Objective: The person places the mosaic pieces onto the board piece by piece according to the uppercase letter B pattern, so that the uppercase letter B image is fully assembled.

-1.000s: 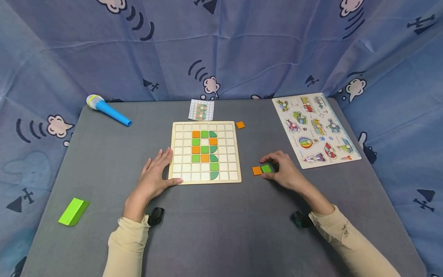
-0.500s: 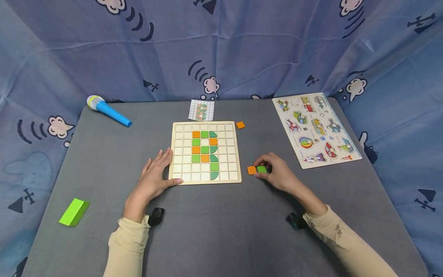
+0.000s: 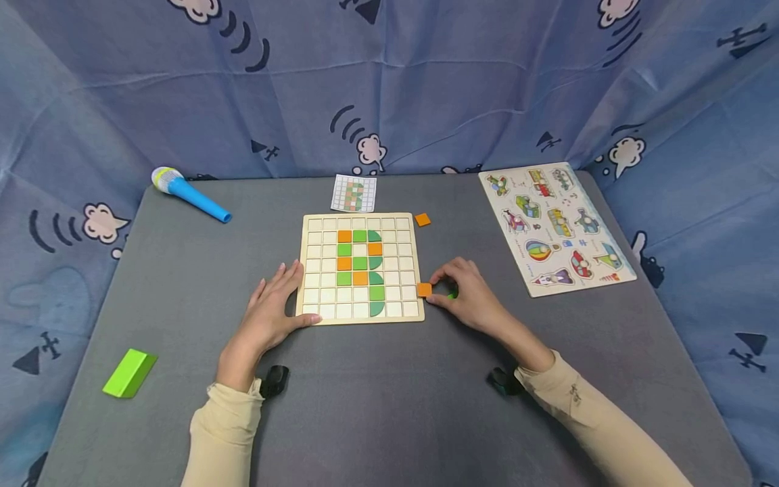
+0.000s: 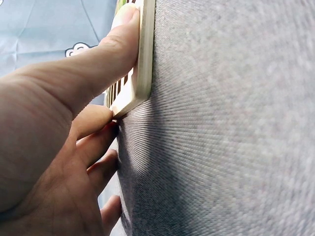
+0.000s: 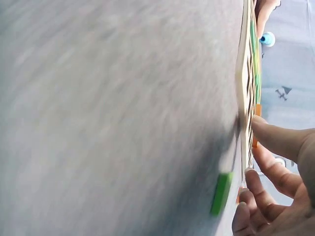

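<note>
A wooden grid board [image 3: 359, 320] lies in the middle, with orange and green square tiles and dark green rounded tiles set in a pattern. My right hand [image 3: 471, 297] pinches an orange square tile [image 3: 424, 290] between thumb and index finger over the board's right edge. Below that hand a green tile [image 5: 222, 193] lies on the table, mostly hidden in the head view. My left hand [image 3: 268, 311] rests along the board's left side, fingers extended. In the left wrist view its thumb lies on top of the board's edge [image 4: 145, 59].
A pattern card [image 3: 353, 194] lies behind the board, and a loose orange tile [image 3: 422, 220] by its far right corner. A picture puzzle board [image 3: 554, 230] is at right. A toy microphone [image 3: 191, 196] and a green block [image 3: 130, 373] are at left.
My right hand has slid left from the loose tiles, bringing the orange tile to the board's edge; the green tile moved slightly left and stays behind under the hand. My left hand keeps still.
</note>
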Available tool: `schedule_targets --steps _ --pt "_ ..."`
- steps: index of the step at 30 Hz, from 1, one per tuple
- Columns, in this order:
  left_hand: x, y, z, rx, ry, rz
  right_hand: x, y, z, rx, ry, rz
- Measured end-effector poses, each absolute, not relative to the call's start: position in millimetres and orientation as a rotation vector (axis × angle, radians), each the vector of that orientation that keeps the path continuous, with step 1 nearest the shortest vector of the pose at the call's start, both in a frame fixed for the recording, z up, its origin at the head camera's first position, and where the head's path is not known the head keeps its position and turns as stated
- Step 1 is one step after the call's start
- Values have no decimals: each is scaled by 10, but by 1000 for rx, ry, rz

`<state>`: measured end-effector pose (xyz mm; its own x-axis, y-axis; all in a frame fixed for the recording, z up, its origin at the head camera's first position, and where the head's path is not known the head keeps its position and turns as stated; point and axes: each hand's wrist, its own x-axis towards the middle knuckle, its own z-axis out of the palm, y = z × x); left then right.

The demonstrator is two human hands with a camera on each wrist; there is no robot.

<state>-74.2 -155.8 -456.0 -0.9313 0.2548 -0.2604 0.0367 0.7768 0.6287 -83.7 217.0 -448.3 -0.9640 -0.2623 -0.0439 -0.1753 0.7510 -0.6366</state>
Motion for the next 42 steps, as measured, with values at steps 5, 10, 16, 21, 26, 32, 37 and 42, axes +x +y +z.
schedule_targets --steps 5,10,16,21,26,32,37,42 --pt "-740 -1561 -4561 227 2637 926 -827 1978 -4468 -398 2781 -1056" --pt "-744 -1561 -4559 224 2639 923 -813 1772 -4476 -448 2743 -1076" --pt "-750 -1553 -4552 224 2638 910 -799 1548 -4490 -518 2725 -1040" --pt "-754 -1550 -4552 222 2638 914 -785 1411 -4497 -582 2732 -984" --pt "-764 -1550 -4555 218 2643 910 -802 1317 -4500 -627 2757 -936" --pt "-762 -1552 -4563 217 2647 901 -799 1215 -4490 -620 2753 -895" --pt "-760 -1553 -4565 212 2644 900 -783 1163 -4496 -613 2764 -902" --pt "-754 -1553 -4562 212 2641 905 -781 1142 -4514 -604 2762 -919"
